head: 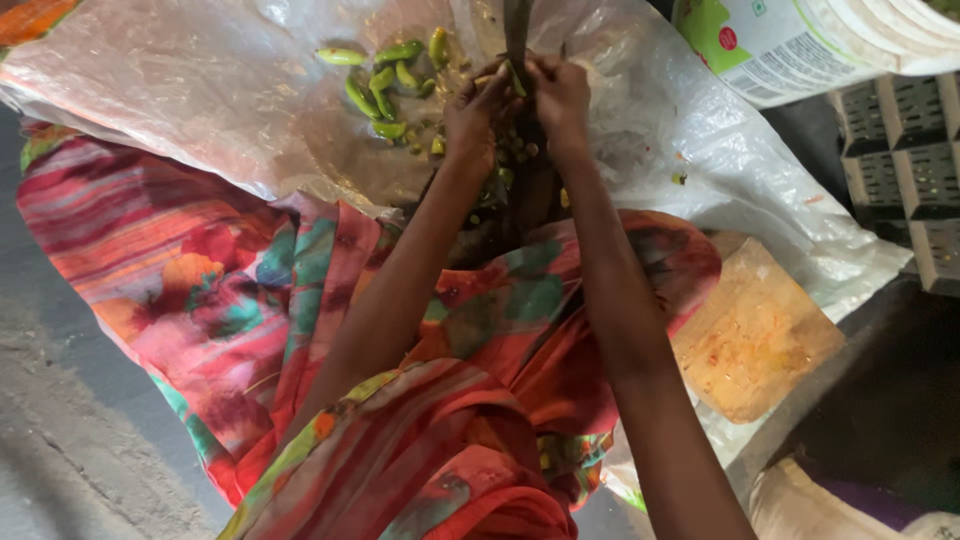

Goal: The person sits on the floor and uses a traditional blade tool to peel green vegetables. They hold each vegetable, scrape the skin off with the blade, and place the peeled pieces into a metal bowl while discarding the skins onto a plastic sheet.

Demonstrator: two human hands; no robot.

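Note:
My left hand and my right hand meet at an upright dark blade over a clear plastic sheet. Between their fingertips they pinch a small green vegetable against the blade. To the left of my hands, several whole green pods lie on the sheet. Small cut pieces are scattered below my hands. My lap is covered by a red, pink and green patterned cloth.
A yellow-orange board lies on the sheet at the right. A white printed sack and grey crates stand at the upper right. A pale bag sits at the bottom right. Grey floor runs along the left.

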